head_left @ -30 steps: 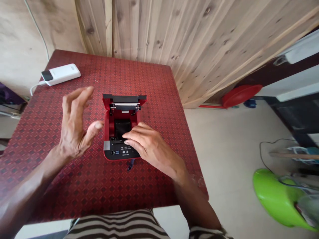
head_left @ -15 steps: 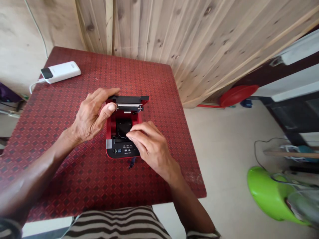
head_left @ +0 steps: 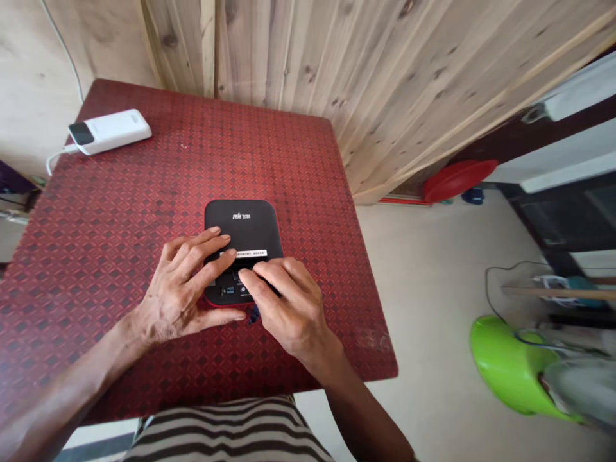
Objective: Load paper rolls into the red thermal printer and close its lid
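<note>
A small red-and-black portable printer (head_left: 248, 224) lies on the table, its black lid lowered, with a white barcode strip along the lid's front edge. My left hand (head_left: 180, 276) rests over its left side, fingers spread across the lid and thumb stretched along the front edge. At the slot between lid and button panel, my right hand (head_left: 289, 301) is closed in a pinch. Whatever its fingertips hold is too small or hidden to make out. A short dark strap (head_left: 253, 314) pokes out below the printer's front. The printer's inside is covered by the lid.
The red patterned table (head_left: 144, 186) meets a wooden plank wall (head_left: 289, 51). A white power bank (head_left: 113, 131) with a cable lies at its far left corner. On the floor to the right stand a green chair-like object (head_left: 500, 366) and a red round basin (head_left: 459, 181).
The printer's lid has swung down from upright. My left hand has moved from the raised lid toward the printer's front. My right hand stays near the slot, still pinched.
</note>
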`<state>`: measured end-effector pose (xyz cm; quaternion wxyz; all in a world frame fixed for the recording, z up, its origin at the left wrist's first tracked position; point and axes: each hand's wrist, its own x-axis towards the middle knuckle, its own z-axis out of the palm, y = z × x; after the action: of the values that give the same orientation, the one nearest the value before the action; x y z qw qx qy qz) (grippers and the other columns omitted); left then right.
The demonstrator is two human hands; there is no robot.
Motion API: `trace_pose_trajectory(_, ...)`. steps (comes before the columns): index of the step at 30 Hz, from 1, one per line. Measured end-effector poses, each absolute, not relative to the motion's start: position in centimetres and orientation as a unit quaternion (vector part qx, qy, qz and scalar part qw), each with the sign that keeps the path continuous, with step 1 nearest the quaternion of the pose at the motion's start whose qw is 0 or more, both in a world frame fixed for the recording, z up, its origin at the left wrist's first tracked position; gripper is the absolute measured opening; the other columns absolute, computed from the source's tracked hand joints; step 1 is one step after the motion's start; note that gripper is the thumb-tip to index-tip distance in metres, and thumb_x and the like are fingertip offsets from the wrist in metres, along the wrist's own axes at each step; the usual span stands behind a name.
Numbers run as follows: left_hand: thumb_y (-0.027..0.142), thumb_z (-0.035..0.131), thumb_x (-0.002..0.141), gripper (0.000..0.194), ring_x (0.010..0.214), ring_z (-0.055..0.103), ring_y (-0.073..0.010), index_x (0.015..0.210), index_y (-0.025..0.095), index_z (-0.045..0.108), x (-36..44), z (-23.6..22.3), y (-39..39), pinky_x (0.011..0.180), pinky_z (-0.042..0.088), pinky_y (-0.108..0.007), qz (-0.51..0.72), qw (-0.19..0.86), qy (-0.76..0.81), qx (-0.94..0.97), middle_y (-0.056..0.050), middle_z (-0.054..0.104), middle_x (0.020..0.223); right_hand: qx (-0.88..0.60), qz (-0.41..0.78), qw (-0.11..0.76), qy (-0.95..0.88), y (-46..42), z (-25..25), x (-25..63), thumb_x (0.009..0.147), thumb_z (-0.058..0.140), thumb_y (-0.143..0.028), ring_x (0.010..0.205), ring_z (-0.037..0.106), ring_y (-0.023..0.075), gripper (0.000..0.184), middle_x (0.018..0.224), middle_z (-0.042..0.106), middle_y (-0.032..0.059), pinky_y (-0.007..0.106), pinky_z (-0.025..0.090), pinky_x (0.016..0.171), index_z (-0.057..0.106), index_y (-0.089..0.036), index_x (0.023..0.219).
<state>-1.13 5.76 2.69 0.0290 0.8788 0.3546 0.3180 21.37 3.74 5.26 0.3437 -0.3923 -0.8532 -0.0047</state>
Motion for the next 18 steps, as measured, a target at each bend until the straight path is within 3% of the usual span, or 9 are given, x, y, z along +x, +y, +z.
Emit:
trace_pose_trajectory(6, 0.059, 0.075, 0.090, 0.067, 0.137, 0.061, -0.0365, 0.139, 0.017, 0.056, -0.9, 2.7, 5.9, 0.108, 0.048, -0.050, 0.321, 0.003, 0.354, 0.879, -0.020, 0.066, 0.139, -0.413, 0.048, 0.423, -0.805, 4.2, 5.9, 22.9, 0.098, 0.066, -0.009, 0.097, 0.071, 0.0209, 0.031, 0.108, 0.077, 0.0073, 0.039, 0.061, 0.087, 0.070, -0.024, 0.126)
trace_pose_trajectory(11, 0.058, 0.073, 0.091, 0.066, 0.138, 0.060, -0.0357, 0.141, 0.020, 0.053, -0.8, 2.1, 5.8, 0.110, 0.047, -0.051, 0.327, 0.002, 0.363, 0.873, -0.017, 0.066, 0.140, -0.518, 0.084, 0.465, -0.713, 7.1, 2.6, 27.0, 0.102, 0.064, -0.021, 0.087, 0.072, 0.0191, 0.014, 0.096, 0.078, 0.0045, 0.034, 0.058, 0.074, 0.077, -0.024, 0.104)
trace_pose_trajectory(15, 0.059, 0.071, 0.093, 0.073, 0.141, 0.055, -0.0375, 0.149, 0.018, 0.049, -1.4, 1.8, 4.7, 0.113, 0.048, -0.054, 0.342, -0.005, 0.373, 0.862, -0.021, 0.057, 0.147, -0.581, 0.219, 0.439, -0.649, 9.1, -2.1, 28.5, 0.102, 0.061, -0.038, 0.086, 0.074, 0.0209, 0.023, 0.097, 0.080, 0.0062, 0.035, 0.057, 0.076, 0.078, -0.022, 0.102)
trace_pose_trajectory(18, 0.054, 0.079, 0.088, 0.080, 0.132, 0.060, -0.0346, 0.151, 0.017, 0.047, -2.0, 1.7, 3.4, 0.106, 0.055, -0.049, 0.363, -0.027, 0.393, 0.844, -0.021, 0.056, 0.144, -0.593, 0.266, 0.419, -0.634, 9.6, -4.0, 28.4, 0.100, 0.062, -0.044, 0.078, 0.072, 0.0204, 0.028, 0.097, 0.081, 0.0068, 0.034, 0.056, 0.072, 0.078, -0.022, 0.105)
